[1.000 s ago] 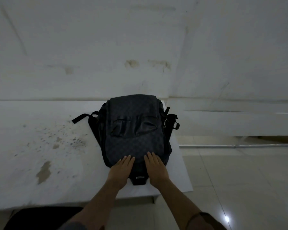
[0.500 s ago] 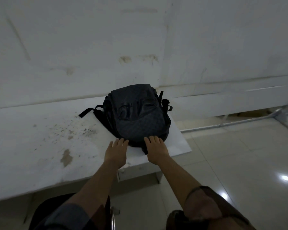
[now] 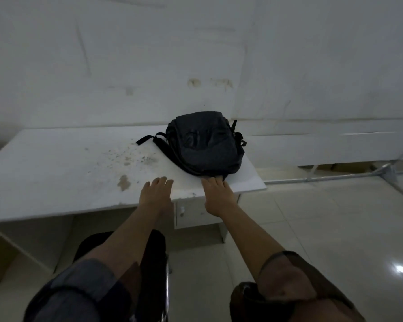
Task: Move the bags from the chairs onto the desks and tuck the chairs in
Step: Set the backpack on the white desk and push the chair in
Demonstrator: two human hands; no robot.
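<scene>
- The dark checked fabric backpack lies flat on the white, stained desk, at its right end, centre of the frame.
- The right hand has straight fingers touching the bag's near edge, grasping nothing; the left hand lies released, flat over the desk edge, apart from the bag.
- The black chair stands at lower centre, untucked, nearer the left hand.
- The desk's drawer is closed, contents unseen.

Right hand fingertips hidden under backpack edge; chair mostly hidden behind arms.
</scene>
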